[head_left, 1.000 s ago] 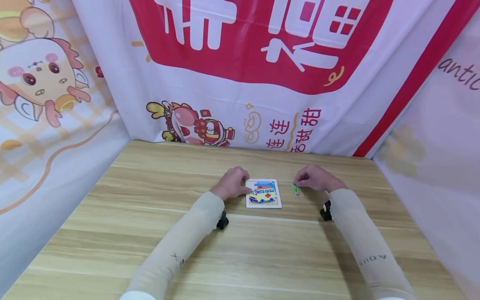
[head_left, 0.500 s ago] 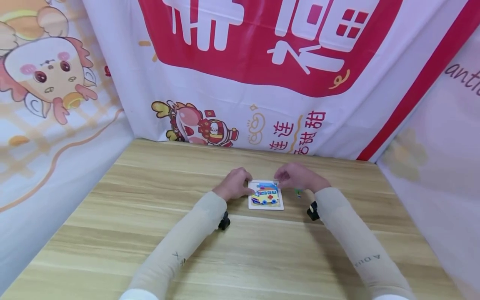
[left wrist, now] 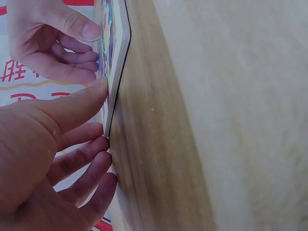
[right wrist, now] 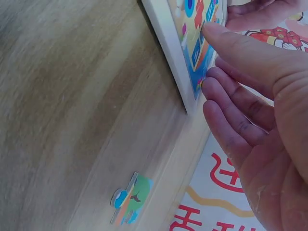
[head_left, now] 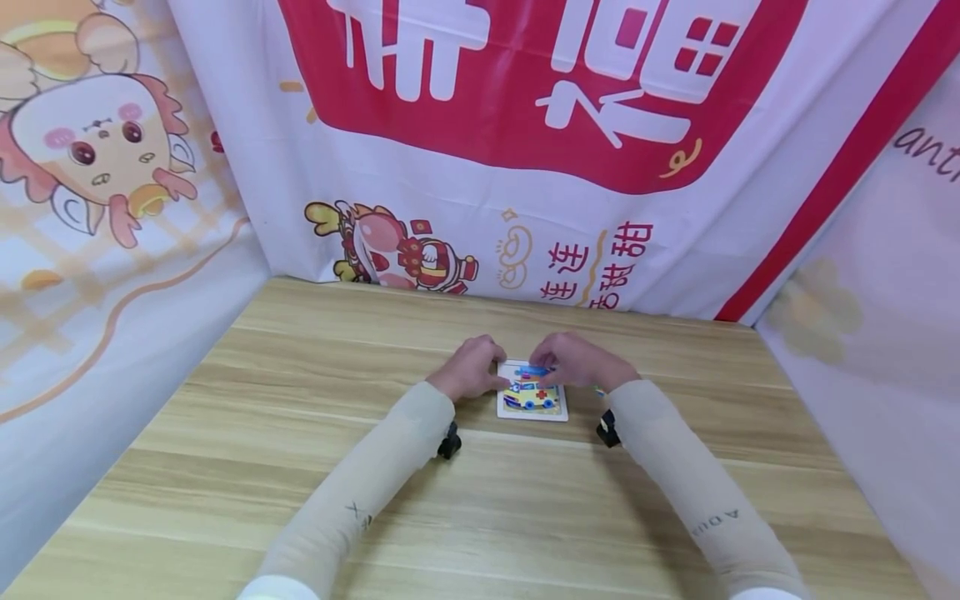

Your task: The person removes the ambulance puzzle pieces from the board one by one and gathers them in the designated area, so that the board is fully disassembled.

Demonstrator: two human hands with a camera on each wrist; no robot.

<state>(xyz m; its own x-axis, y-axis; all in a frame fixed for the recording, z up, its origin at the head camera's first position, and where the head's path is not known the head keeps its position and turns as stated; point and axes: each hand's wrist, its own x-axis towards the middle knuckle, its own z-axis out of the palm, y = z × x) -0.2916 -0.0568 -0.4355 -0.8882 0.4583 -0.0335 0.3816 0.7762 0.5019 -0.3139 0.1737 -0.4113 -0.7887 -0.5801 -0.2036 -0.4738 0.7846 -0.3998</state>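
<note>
Left hand [head_left: 468, 367]: rests at the left edge of the puzzle board [head_left: 532, 404], thumb laid against that edge, the other fingers curled loosely on the table [head_left: 300, 433] beside it; grasps nothing, only steadies.
Right hand [head_left: 573, 361]: hovers over the far right corner of the board, fingers fairly straight, fingertips [right wrist: 211, 33] pressing down on a blue piece [head_left: 534, 370] in the picture; not clenched, nothing pinched.
Puzzle board: lies flat on the table, directly between the two hands, touched by both; white frame, yellow ambulance picture with a red cross.
Loose piece [right wrist: 129, 199]: green and blue, flat on the table just right of the board, beneath the right wrist, apart from the fingers.
Sleeves: cream, down to both wrists, a small black camera strapped under each.
Backdrop [head_left: 525, 125]: printed cloth, red and white with cartoon figures, beyond both hands at the far table edge.
</note>
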